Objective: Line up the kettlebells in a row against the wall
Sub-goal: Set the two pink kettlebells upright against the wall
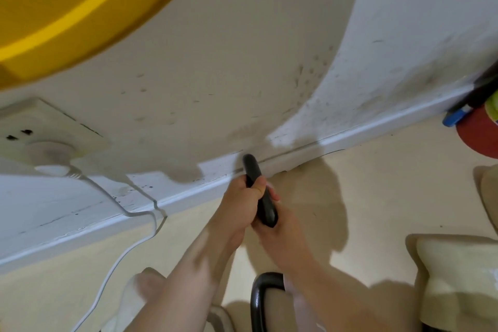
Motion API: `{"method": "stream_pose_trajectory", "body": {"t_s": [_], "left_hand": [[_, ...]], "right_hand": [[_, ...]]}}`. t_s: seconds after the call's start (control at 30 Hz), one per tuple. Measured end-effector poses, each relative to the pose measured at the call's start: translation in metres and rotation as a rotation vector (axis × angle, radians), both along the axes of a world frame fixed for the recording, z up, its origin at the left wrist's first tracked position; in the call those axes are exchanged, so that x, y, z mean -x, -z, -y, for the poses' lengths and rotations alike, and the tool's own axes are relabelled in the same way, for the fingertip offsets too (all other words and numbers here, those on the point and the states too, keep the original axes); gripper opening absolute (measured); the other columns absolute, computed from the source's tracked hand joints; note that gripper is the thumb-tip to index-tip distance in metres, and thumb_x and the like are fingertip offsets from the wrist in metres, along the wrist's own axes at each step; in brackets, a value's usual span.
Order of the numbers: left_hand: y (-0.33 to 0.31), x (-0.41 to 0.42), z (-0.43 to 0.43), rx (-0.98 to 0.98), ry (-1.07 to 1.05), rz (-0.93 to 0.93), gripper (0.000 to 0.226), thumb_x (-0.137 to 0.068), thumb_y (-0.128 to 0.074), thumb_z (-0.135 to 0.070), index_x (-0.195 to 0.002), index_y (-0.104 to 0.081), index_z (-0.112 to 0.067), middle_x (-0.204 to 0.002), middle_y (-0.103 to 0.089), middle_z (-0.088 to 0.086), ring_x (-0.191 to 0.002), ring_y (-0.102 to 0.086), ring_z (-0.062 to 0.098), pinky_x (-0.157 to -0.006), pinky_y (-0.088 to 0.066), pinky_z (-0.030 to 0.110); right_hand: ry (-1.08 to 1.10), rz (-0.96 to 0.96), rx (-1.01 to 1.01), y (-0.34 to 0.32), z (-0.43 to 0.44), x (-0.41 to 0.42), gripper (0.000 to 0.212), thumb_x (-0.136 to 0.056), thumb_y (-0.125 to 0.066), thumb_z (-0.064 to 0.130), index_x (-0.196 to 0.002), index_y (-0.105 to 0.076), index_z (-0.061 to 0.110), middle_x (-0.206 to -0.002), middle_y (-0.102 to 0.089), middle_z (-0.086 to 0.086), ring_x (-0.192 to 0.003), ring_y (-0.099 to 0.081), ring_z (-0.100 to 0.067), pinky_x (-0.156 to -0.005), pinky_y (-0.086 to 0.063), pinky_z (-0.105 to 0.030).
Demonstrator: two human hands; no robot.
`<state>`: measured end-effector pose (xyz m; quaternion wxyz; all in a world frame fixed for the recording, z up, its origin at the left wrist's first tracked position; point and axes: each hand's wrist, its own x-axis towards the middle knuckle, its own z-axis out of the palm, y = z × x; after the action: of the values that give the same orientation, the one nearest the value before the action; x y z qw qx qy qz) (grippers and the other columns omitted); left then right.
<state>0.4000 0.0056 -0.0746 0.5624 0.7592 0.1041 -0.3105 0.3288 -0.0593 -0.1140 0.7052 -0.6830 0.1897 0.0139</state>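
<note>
A black kettlebell handle [252, 167] is held just in front of the white baseboard [363, 131] at the foot of the wall. My left hand [238, 203] and my right hand [283, 232] are both wrapped around this handle, left on the far side, right on the near side. The kettlebell's body is hidden under my hands and forearms. The curved black handle of a second kettlebell [259, 296] shows at the bottom edge, partly behind my right forearm.
A wall socket [40, 129] holds a white plug, and its cable [129, 245] trails down across the floor at left. My foot in a white sock [134, 294] is at lower left. Red and blue objects [474, 129] lie at right, and cream objects [452, 272] at lower right.
</note>
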Motion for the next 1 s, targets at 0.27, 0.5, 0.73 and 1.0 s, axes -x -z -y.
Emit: {"method": "stream_pose_trajectory", "body": {"t_s": [0.27, 0.5, 0.73, 1.0], "left_hand": [[0.012, 0.0, 0.003, 0.111, -0.185, -0.102, 0.028, -0.101, -0.047, -0.02, -0.108, -0.06, 0.003, -0.084, -0.071, 0.012, -0.091, -0.066, 0.028, -0.091, -0.051, 0.037], [0.005, -0.004, -0.002, 0.099, -0.111, -0.103, 0.03, -0.101, -0.047, -0.019, -0.112, -0.059, 0.007, -0.092, -0.071, 0.015, -0.092, -0.068, 0.029, -0.09, -0.053, 0.037], [0.001, -0.003, -0.006, 0.092, -0.056, -0.087, 0.032, -0.101, -0.047, -0.019, -0.116, -0.056, 0.009, -0.097, -0.07, 0.019, -0.09, -0.069, 0.027, -0.085, -0.054, 0.035], [-0.004, 0.001, -0.01, 0.046, 0.004, -0.06, 0.029, -0.101, -0.048, -0.026, -0.116, -0.058, -0.003, -0.103, -0.073, 0.016, -0.1, -0.069, 0.028, -0.097, -0.051, 0.042]], "right_hand": [[-0.095, -0.038, 0.037, -0.004, 0.014, -0.004, 0.018, -0.091, -0.063, 0.01, -0.107, -0.061, 0.017, -0.073, -0.045, 0.018, -0.052, -0.054, 0.015, -0.05, -0.04, -0.004], [-0.065, -0.035, 0.06, -0.013, 0.013, -0.002, 0.037, -0.092, -0.063, 0.015, -0.126, -0.056, 0.027, -0.076, -0.047, 0.02, -0.054, -0.053, 0.02, -0.053, -0.04, -0.002], [-0.076, -0.067, 0.044, -0.014, 0.012, -0.003, 0.035, -0.093, -0.062, 0.017, -0.127, -0.059, 0.022, -0.077, -0.044, 0.02, -0.051, -0.052, 0.019, -0.049, -0.04, -0.003], [-0.088, -0.162, 0.052, -0.013, 0.009, -0.002, 0.011, -0.092, -0.062, 0.018, -0.101, -0.056, 0.017, -0.071, -0.052, 0.01, -0.045, -0.053, 0.012, -0.042, -0.036, -0.004]]}}
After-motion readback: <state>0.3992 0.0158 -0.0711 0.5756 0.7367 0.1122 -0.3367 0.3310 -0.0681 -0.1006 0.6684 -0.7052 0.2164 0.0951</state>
